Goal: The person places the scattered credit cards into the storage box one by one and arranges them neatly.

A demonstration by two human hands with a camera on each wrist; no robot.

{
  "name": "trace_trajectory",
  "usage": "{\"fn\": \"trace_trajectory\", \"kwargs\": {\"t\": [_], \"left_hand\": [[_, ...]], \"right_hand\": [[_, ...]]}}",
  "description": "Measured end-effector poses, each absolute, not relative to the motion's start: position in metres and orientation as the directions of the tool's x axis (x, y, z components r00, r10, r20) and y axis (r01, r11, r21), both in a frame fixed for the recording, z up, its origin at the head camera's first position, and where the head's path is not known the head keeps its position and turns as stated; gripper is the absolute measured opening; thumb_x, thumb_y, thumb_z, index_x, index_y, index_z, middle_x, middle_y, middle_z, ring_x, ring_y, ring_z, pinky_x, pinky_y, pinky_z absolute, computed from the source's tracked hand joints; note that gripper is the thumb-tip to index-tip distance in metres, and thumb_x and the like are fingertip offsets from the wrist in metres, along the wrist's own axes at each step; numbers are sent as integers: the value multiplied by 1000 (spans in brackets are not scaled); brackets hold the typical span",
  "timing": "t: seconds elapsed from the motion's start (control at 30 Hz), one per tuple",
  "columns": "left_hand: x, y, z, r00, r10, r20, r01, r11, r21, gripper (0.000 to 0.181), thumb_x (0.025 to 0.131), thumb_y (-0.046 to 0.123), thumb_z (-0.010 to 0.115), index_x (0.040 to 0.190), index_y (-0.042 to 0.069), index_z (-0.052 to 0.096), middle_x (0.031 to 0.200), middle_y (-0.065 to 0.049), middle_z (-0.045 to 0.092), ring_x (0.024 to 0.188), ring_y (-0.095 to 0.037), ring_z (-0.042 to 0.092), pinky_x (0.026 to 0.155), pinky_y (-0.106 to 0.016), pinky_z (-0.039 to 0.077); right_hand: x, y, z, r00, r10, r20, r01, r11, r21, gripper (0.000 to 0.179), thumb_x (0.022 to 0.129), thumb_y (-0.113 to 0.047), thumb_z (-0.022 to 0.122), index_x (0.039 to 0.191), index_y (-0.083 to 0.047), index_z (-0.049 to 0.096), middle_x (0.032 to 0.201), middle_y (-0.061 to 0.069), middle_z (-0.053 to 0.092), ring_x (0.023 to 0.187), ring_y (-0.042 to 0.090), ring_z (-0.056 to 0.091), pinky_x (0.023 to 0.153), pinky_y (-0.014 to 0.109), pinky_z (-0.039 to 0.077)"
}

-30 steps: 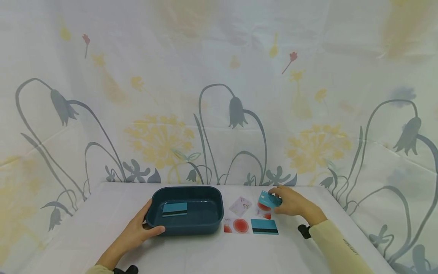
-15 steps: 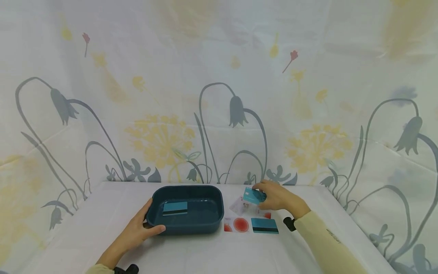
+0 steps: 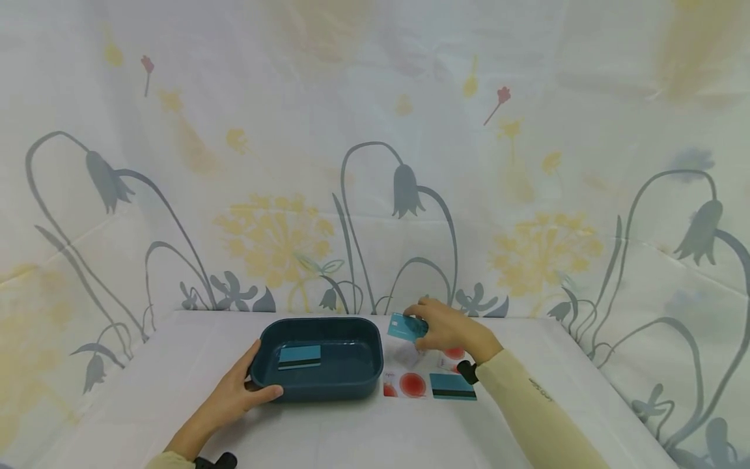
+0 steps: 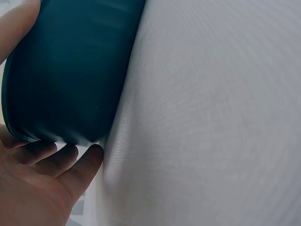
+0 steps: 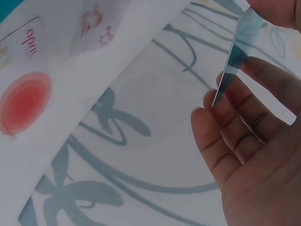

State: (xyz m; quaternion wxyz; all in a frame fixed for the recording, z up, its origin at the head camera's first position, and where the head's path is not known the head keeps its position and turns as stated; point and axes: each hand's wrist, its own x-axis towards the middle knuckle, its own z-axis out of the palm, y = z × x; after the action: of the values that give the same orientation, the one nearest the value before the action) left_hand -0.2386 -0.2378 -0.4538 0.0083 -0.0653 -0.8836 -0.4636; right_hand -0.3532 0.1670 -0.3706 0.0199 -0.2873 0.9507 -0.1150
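My right hand (image 3: 447, 329) pinches a blue bank card (image 3: 404, 327) by its right edge, just right of a dark blue tray (image 3: 328, 395). The right wrist view shows the card nearly edge-on between thumb and fingertips. My left hand (image 3: 236, 392) holds the tray's near left corner, thumb on the front wall and fingers along the left end; the left wrist view shows those fingertips (image 4: 96, 151) against the end wall. Inside the tray lies another blue card (image 3: 299, 357) with a black stripe. A pale card (image 3: 404, 355) lies partly hidden beneath my right hand.
Right of the tray lie a card with a red circle (image 3: 413, 385), a blue striped card (image 3: 453, 386) and a second red-circle card (image 3: 446, 363), partly covered by the right arm. The white table (image 3: 351, 436) meets a flower-printed curtain (image 3: 375, 247) at the back.
My right hand has carried the blue card leftward, from above the red-circle card at the right to near the tray's right edge. The left hand and tray have stayed still.
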Motion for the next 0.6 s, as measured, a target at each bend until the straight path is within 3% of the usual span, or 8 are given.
{"fn": "trace_trajectory", "kwargs": {"t": [0.27, 0.43, 0.6], "left_hand": [[-237, -238, -455, -991, 105, 82, 127, 572, 810, 111, 79, 42, 77, 153, 2, 5, 156, -24, 11, 138, -42, 26, 103, -50, 37], [-235, -237, -452, -992, 100, 80, 123, 572, 811, 110, 79, 41, 77, 153, 3, 6, 157, -23, 10, 140, -43, 20, 107, -56, 29], [-234, -236, -451, -991, 104, 82, 127, 570, 811, 108, 80, 39, 77, 153, 3, 6, 157, -24, 9, 140, -44, 16, 108, -59, 24]], "right_hand": [[-353, 141, -359, -819, -572, 32, -564, 796, -220, 56, 74, -31, 73, 127, -22, 60, 106, -7, 53, 94, 15, 49, 83, 35, 48], [-354, 128, -358, -789, -612, 44, -605, 763, -226, 56, 74, -28, 72, 128, -20, 60, 102, -6, 51, 89, 13, 49, 76, 29, 47], [-356, 117, -362, -776, -629, 46, -620, 749, -234, 57, 75, -28, 71, 130, -20, 59, 111, -4, 52, 94, 13, 49, 82, 30, 48]]}}
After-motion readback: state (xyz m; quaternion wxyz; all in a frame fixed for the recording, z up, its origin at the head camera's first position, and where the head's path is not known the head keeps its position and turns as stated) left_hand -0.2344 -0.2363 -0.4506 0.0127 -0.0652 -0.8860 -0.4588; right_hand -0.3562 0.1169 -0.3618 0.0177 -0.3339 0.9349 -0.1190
